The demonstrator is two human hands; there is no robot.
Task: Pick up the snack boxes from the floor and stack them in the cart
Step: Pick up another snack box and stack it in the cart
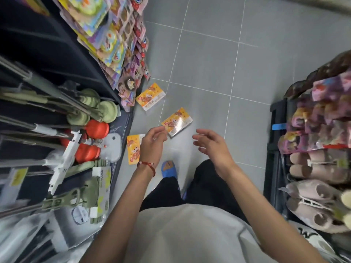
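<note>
Both of my hands hang over the grey tiled floor (209, 73) with nothing in them. My left hand (152, 144) has its fingers loosely curled and its thumb and forefinger apart. My right hand (212, 147) is spread, fingers relaxed and reaching forward.

Three orange-and-yellow snack boxes lie flat on the tiles. The middle box (178, 122) sits just ahead of the gap between my hands. Its near corner meets my left fingertips (164, 130), but I cannot tell whether they touch it. The nearest box (133, 149) lies just outside my left hand, partly hidden behind the wrist with its red bracelet (147, 165). The farthest box (151, 95) is well ahead of my left hand, against the foot of the dark shelf (47, 54).

Well out beyond my right hand stands a dark container (275, 118) of packets and slippers. A blue shoe (168, 168) shows below my left wrist
</note>
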